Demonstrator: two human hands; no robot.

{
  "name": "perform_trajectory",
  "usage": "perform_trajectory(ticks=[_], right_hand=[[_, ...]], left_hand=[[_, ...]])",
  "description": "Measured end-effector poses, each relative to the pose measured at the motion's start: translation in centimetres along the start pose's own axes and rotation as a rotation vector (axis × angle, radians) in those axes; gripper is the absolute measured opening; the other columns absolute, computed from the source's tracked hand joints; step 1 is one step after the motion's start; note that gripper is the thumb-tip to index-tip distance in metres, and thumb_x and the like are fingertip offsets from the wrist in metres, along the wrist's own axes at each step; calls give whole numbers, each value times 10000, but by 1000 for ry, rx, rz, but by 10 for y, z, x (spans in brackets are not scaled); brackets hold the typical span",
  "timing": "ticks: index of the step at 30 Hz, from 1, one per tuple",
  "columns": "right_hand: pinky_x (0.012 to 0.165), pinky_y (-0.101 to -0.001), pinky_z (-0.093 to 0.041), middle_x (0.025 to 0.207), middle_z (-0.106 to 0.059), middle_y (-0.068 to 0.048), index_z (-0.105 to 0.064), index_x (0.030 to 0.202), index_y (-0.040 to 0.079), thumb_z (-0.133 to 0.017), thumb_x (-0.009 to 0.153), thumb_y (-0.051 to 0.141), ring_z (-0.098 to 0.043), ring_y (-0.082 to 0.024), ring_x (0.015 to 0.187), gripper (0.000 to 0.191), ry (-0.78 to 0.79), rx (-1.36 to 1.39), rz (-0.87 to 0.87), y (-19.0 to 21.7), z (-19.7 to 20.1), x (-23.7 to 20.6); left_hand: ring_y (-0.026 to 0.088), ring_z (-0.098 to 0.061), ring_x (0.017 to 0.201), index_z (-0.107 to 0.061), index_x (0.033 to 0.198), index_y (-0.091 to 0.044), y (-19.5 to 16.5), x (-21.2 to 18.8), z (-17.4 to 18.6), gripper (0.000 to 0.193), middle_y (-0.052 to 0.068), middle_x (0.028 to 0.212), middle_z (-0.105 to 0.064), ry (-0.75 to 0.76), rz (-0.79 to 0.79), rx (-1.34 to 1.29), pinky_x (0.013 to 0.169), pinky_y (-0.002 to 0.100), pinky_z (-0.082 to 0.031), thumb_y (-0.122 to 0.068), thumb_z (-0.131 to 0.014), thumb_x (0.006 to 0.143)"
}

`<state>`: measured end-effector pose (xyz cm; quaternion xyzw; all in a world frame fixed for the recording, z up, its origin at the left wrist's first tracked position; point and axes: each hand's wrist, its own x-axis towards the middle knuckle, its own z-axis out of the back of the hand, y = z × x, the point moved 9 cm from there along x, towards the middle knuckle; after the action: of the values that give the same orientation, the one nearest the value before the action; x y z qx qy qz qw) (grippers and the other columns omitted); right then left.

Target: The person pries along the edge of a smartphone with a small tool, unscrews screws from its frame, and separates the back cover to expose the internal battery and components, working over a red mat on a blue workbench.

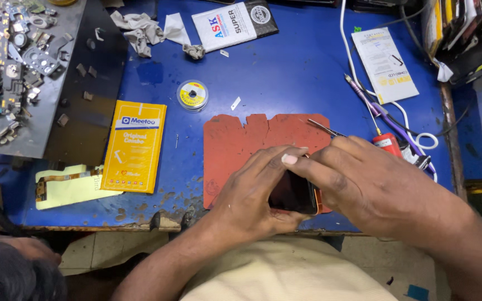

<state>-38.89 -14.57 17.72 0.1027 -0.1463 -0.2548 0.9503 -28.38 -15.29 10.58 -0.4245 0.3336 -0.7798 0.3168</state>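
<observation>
We see both hands meeting over a dark phone (292, 194) that lies at the near edge of a red work mat (235, 146) on the blue desk (285, 72). The left hand (249, 192) comes in from below, palm down, its fingers curled around the phone's left side and its thumb stretched along the top edge, so its grip is clamped on the phone. The right hand (372, 187) reaches in from the right, wrist raised, fingers bent together over the phone's upper right corner; a pair of thin metal tweezers (324, 129) sticks out above its knuckles, pinched in that grip, though the fingertips themselves are hidden from us.

Just left of the mat lies a yellow packet (135, 146), and beyond it a small spool (192, 95). A red-handled tool (387, 142) rests right behind the right hand, near a white cable (348, 50). A grey tray (29, 100) of small phone parts sits at the far left.
</observation>
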Motion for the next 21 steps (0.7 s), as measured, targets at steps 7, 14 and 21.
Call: perform_trajectory(ticks=[7, 14, 21], right_hand=[[731, -438, -450, 998, -579, -111, -394, 1384, 85, -695, 857, 78, -562, -310, 821, 607, 70, -40, 66, -8, -14, -6], [681, -339, -492, 933, -575, -117, -360, 1359, 36, -675, 901, -91, -599, -235, 750, 570, -191, 52, -298, -87, -5, -9], [753, -442, -521, 925, -620, -200, -374, 1370, -29, -618, 918, -56, -655, -364, 824, 515, -174, 79, -510, -192, -71, 24]], left_hand=[[344, -598, 1336, -472, 1483, -84, 7, 3, 4, 908, 139, 1420, -588, 68, 40, -90, 1082, 442, -532, -232, -891, 690], [350, -599, 1341, -473, 1492, -88, 14, -6, 10, 901, 154, 1430, -577, 25, 18, -97, 1103, 437, -534, -251, -903, 717], [292, -601, 1258, -439, 1479, -85, 28, -40, 31, 946, 141, 1367, -554, -196, 11, -153, 1087, 387, -523, -232, -938, 690]])
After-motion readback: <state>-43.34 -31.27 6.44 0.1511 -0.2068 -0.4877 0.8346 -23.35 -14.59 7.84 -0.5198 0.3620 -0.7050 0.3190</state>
